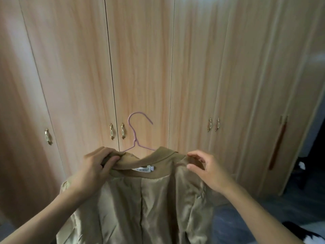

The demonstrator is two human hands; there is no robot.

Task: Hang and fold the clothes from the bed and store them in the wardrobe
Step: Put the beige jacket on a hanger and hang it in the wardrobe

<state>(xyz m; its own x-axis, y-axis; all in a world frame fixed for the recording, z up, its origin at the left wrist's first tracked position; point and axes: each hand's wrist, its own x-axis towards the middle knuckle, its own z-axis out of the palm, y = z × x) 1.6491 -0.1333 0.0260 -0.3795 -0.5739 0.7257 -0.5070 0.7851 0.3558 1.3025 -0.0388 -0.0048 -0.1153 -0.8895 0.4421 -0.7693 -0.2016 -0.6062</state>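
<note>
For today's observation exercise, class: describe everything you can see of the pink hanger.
The pink hanger looks like thin coated wire, with an open hook on top, a twisted neck and two sloping arms. It stands upright before the closed wardrobe doors, hook free. Both arms run under the tan jacket. The left hand grips the jacket's shoulder at one arm; the right hand pinches the other shoulder. Its lower part is hidden.

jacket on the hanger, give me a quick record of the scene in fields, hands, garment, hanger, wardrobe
garment: tan jacket, lining facing the camera, white neck label showing
hanger: pink wire hanger, hook up, both ends inside the jacket shoulders
left hand: grips the jacket's left shoulder, fingers curled round the fabric
right hand: fingertips pinch the right shoulder fabric
wardrobe: light wood doors, all shut, behind the jacket
door handles: gold pairs
</note>
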